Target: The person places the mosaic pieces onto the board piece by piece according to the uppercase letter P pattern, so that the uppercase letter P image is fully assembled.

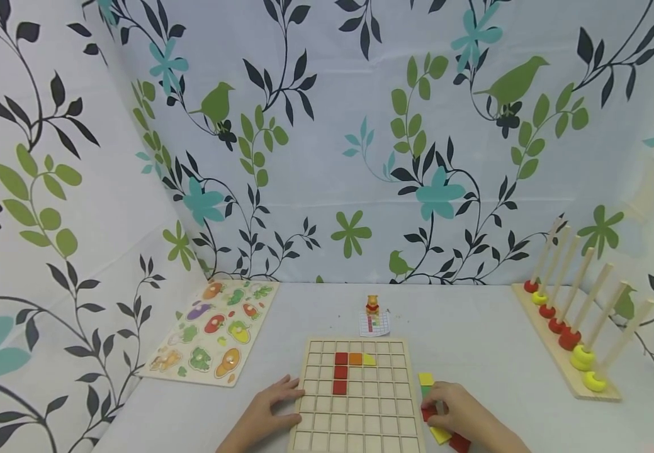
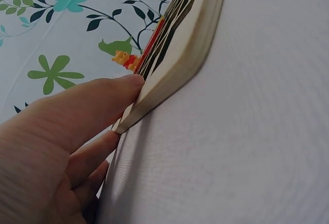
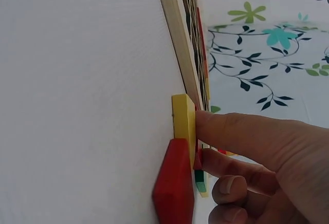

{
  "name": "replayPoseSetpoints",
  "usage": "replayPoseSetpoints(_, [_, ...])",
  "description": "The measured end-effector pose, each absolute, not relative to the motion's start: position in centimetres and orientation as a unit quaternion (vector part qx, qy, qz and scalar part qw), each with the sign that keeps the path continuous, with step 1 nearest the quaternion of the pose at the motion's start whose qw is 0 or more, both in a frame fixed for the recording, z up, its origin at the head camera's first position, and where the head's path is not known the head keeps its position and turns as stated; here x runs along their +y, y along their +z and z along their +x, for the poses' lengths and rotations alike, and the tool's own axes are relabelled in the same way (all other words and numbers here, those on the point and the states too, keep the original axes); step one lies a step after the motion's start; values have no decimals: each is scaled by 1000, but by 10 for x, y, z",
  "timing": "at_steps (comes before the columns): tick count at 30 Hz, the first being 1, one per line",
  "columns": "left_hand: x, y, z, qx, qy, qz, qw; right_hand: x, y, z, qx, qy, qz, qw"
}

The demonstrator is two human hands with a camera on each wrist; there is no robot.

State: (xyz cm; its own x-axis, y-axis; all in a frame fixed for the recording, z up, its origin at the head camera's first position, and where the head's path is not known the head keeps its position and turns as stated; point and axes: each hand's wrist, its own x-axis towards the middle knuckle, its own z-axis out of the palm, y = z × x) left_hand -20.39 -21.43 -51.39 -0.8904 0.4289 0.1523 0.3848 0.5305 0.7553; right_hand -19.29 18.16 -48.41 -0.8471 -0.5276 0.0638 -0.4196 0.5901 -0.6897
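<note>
A wooden grid board (image 1: 363,426) lies in front of me. Three red squares (image 1: 340,372), an orange square (image 1: 355,358) and a yellow triangle (image 1: 368,360) sit in its upper cells. My left hand (image 1: 267,408) rests against the board's left edge, thumb and fingers spread along it. To the right of the board, my right hand (image 1: 459,412) pinches a red tile (image 1: 428,414) between thumb and fingertips, low among the loose pieces. Around it lie a yellow tile (image 1: 425,379), a green tile (image 1: 425,391), another yellow tile (image 3: 181,116) and a red tile (image 3: 175,188).
Behind the board stands a small bear figure (image 1: 372,305) at a printed grid card (image 1: 374,324). A vegetable puzzle board (image 1: 219,327) lies at the left. On the right is a peg rack (image 1: 567,352) with red and yellow pieces. Patterned cloth (image 1: 327,157) hangs behind.
</note>
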Motion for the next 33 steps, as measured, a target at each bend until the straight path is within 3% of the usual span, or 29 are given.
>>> replayPoseSetpoints(10, [-202, -479, -187, 868, 436, 235, 34, 179, -485, -193, 897, -354, -260, 59])
replayPoseSetpoints(18, [-214, -512, -205, 873, 426, 239, 23, 175, -479, -195, 900, -342, -268, 10])
replayPoseSetpoints(33, [-216, -517, -206, 873, 423, 241, 20, 164, -460, -211, 891, -327, -315, -24])
